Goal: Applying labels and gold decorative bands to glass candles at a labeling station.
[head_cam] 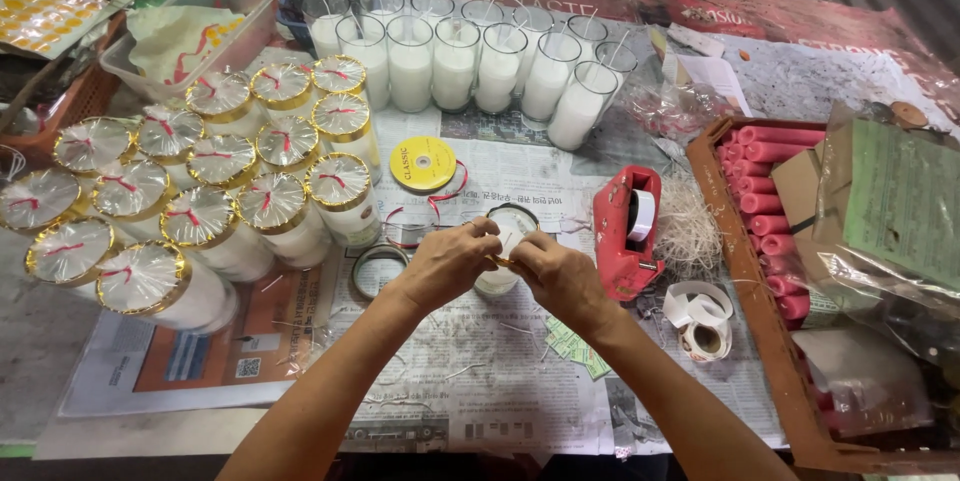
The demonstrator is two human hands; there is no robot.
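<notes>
White candle glass sits pinched between left hand and right hand grip.

Two bare forearms enter the head view from the lower edge, one from about 7 o'clock and one from about 5 o'clock. No sleeve covers either forearm within the visible area; both are uncovered from the frame edge to the wrist. The left hand and the right hand wear no gloves. No wristwatch, bracelet or strap is visible at either wrist. A small pale glint near a left finger may be a ring; this cannot be confirmed.
</notes>
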